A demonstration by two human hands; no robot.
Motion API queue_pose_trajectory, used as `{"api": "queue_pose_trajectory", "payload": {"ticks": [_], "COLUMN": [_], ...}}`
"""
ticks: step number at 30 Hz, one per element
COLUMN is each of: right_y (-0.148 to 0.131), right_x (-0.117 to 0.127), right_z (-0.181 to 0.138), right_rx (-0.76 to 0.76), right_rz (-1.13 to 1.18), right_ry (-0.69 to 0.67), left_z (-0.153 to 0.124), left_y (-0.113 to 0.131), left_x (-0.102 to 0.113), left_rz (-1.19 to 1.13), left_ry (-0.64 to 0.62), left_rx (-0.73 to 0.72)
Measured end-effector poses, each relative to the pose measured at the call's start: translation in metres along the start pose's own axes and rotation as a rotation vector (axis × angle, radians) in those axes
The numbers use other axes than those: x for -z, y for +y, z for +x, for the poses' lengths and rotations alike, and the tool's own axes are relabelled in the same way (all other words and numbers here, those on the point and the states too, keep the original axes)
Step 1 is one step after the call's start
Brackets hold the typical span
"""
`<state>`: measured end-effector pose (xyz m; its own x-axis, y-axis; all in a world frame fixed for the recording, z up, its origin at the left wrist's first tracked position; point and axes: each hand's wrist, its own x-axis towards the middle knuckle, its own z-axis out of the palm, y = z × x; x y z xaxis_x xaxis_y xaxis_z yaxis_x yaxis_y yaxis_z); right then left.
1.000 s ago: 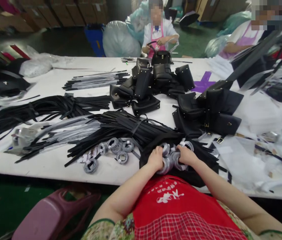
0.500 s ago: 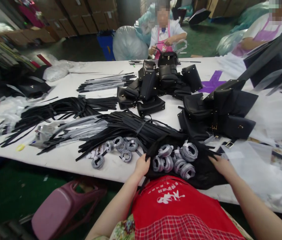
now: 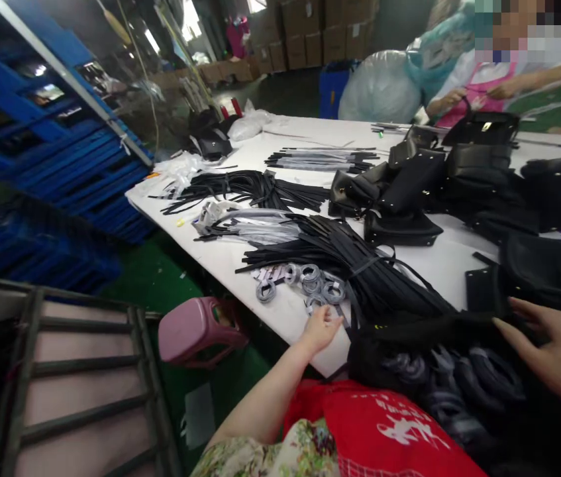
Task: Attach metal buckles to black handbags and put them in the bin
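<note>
The left hand [image 3: 322, 328] reaches low over the table [image 3: 330, 356], fingers loosely curved and parted from the thumb, closed on nothing visible; whether its fingertips touch the nearest coil is hard to tell. The grey coils [image 3: 311, 281] lie in a small cluster just beyond and to the left of that hand, beside a bundle of black straps [image 3: 373, 266]. The right hand [image 3: 551, 341] has thumb and forefinger spread at the edge of a black cloth bag [image 3: 412, 332]; whether they pinch the fabric cannot be told. More coils in the bag [image 3: 493, 372] sit between the hands. The coils look light, springy and slightly slick, apt to loosen if tugged by one turn, so a grip across the whole ring seems best; the bag looks limp, best held by its rim.
</note>
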<state>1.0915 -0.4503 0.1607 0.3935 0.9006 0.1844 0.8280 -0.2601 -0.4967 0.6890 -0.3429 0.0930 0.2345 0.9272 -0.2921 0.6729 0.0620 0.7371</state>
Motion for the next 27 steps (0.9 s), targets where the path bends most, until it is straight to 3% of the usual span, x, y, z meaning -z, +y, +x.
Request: {"api": "queue_pose_trajectory", "payload": {"ticks": [3, 6, 8, 10, 14, 17, 20, 24, 27], "right_y": [-0.112, -0.191, -0.225, -0.247, -0.266, -0.266, -0.261, -0.249, -0.239], "right_x": [-0.054, -0.130, -0.183, -0.232, -0.300, -0.322, -0.328, -0.314, -0.286], "right_z": [0.031, 0.048, 0.052, 0.051, 0.044, 0.038, 0.036, 0.038, 0.039], "right_rx": [0.203, 0.448, 0.481, 0.456, 0.361, 0.282, 0.247, 0.283, 0.319], "right_rz": [0.038, -0.022, -0.191, -0.311, -0.454, -0.507, -0.491, -0.403, -0.321], "right_ry": [-0.203, -0.549, -0.737, -0.820, -0.816, -0.743, -0.701, -0.719, -0.748], "left_z": [0.015, 0.025, 0.029, 0.031, 0.032, 0.036, 0.046, 0.068, 0.085], "left_y": [-0.052, -0.096, -0.120, -0.140, -0.169, -0.181, -0.183, -0.178, -0.177], "left_x": [0.038, 0.074, 0.090, 0.099, 0.105, 0.105, 0.104, 0.103, 0.103], "left_rz": [0.110, 0.192, 0.225, 0.241, 0.250, 0.272, 0.309, 0.366, 0.409], "left_ry": [0.179, 0.290, 0.335, 0.362, 0.392, 0.415, 0.428, 0.387, 0.346], "left_rx": [0.183, 0.314, 0.370, 0.400, 0.405, 0.399, 0.388, 0.308, 0.269]}}
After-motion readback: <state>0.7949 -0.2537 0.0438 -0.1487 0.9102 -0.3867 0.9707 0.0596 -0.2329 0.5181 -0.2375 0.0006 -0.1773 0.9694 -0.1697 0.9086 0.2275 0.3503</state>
